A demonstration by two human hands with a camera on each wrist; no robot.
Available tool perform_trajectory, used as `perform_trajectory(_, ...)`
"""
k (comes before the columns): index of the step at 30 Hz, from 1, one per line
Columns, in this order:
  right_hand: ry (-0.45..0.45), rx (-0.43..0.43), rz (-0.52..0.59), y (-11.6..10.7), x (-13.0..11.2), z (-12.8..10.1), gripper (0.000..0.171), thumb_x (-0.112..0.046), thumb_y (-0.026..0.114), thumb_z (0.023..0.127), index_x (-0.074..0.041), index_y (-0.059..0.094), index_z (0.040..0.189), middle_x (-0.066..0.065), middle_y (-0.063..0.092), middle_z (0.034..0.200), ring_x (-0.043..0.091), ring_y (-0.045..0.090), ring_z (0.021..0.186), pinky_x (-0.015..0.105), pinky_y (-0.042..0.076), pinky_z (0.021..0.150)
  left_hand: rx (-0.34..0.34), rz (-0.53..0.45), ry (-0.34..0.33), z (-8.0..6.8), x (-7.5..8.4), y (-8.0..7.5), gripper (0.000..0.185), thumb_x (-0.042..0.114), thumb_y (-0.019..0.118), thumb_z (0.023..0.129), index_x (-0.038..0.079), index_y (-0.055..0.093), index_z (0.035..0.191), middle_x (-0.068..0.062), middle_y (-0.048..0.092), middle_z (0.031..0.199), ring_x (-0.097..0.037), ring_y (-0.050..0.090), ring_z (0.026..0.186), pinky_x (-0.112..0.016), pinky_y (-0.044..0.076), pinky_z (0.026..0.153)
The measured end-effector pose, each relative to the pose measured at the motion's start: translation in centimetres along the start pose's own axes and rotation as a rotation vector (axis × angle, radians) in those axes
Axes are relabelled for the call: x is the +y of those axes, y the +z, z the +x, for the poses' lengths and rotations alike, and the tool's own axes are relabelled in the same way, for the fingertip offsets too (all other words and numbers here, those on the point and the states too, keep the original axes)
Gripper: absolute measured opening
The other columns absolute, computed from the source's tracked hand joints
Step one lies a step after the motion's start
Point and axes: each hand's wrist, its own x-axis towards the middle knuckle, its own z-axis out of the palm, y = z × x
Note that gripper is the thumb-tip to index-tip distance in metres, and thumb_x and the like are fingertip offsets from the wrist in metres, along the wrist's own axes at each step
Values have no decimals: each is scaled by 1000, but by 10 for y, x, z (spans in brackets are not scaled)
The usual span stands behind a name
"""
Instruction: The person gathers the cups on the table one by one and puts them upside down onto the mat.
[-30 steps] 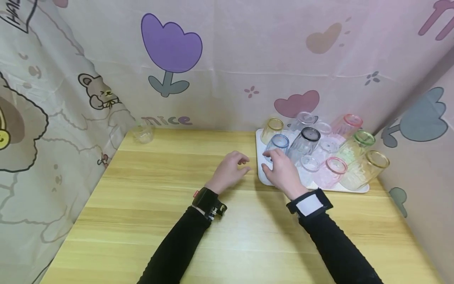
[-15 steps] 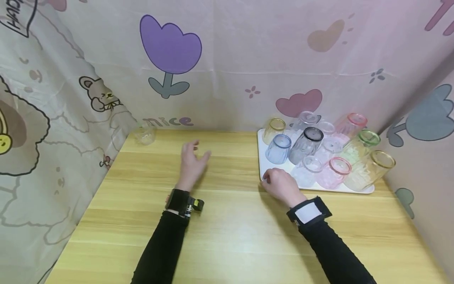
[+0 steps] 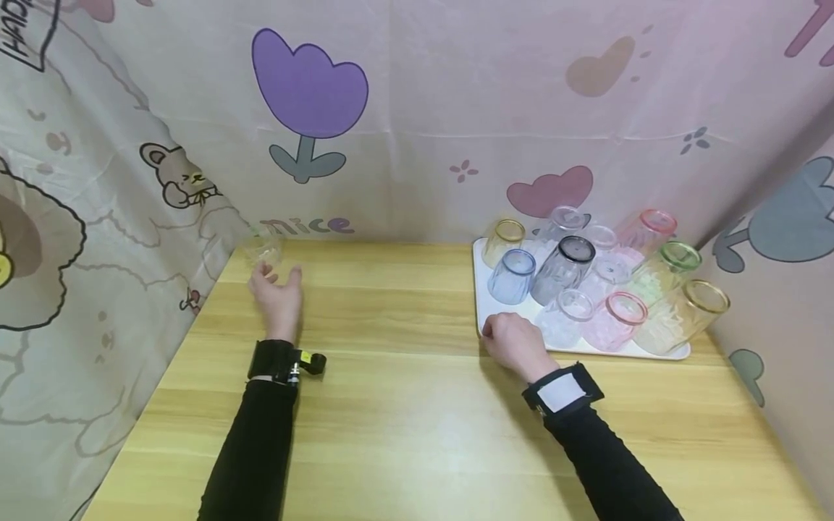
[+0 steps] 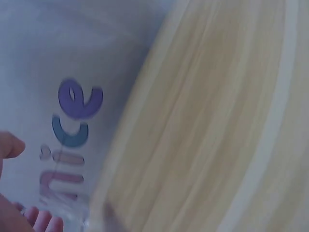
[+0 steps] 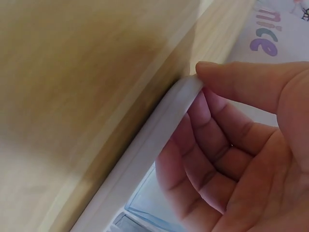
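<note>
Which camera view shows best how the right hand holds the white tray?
The right wrist view: the right hand grips the white tray rim, thumb above. The head view shows only the hand's back at the corner; the left wrist view shows neither.

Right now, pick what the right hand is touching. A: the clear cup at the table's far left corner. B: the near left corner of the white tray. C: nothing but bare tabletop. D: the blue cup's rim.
B: the right hand rests at the near left corner of the white tray, and the right wrist view shows its thumb and fingers pinching that tray's rim.
</note>
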Motion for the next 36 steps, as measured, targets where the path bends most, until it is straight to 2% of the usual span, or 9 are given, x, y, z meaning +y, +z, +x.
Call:
perform_trajectory(3,-1,8,-16,0,-2,0,13,-11,73,87,-14,69,74,5,67,78,29,65,70,49,54,56,25,-11,-39,13,-5,-6,83,34,70,98,9,24,162,-11,33,158,-26,37,141,-41,40,113)
perform_trajectory(6,-9,20,-34,2,-3,-1,16,-8,73,86,-14,67,72,5,65,76,28,64,69,48,53,54,16,0,-77,28,-10,-14,89,37,68,98,11,16,165,-11,26,164,-27,32,147,-41,34,120)
perform_trajectory(9,-8,27,-45,5,-5,-2,17,-8,73,85,-14,66,71,4,64,75,28,64,68,47,53,53,-22,15,-122,43,-14,-22,97,38,67,98,14,3,167,-9,16,171,-25,22,155,-37,23,127)
perform_trajectory(13,5,32,-44,5,-5,-2,17,-9,73,85,-15,66,71,3,63,75,28,64,69,47,52,53,-85,76,-148,65,-17,-26,107,40,69,97,16,-7,167,-8,3,174,-25,9,159,-35,11,129)
perform_trajectory(20,21,26,-34,5,-2,0,16,-11,73,86,-16,66,72,3,63,76,28,64,71,47,52,54,-179,197,-153,95,-14,-26,117,45,74,94,14,-12,166,-12,-6,174,-29,2,159,-42,8,129)
perform_trajectory(27,29,14,-28,5,-3,0,14,-14,75,87,-15,68,75,3,64,78,28,64,71,47,53,55,-205,188,-199,109,-8,-23,116,43,77,93,12,-9,165,-15,3,173,-32,10,158,-44,13,129)
perform_trajectory(30,30,16,-24,4,-3,0,13,-14,75,87,-14,68,76,4,64,78,28,64,71,47,54,56,-202,199,-193,111,-5,-21,110,44,74,94,11,-4,164,-16,9,172,-33,14,157,-42,16,129)
perform_trajectory(36,32,16,-22,3,-2,0,11,-15,75,87,-14,69,77,3,65,79,28,65,71,47,54,56,-198,159,-168,112,-1,-17,99,35,71,98,9,1,163,-17,14,170,-31,19,156,-37,19,128)
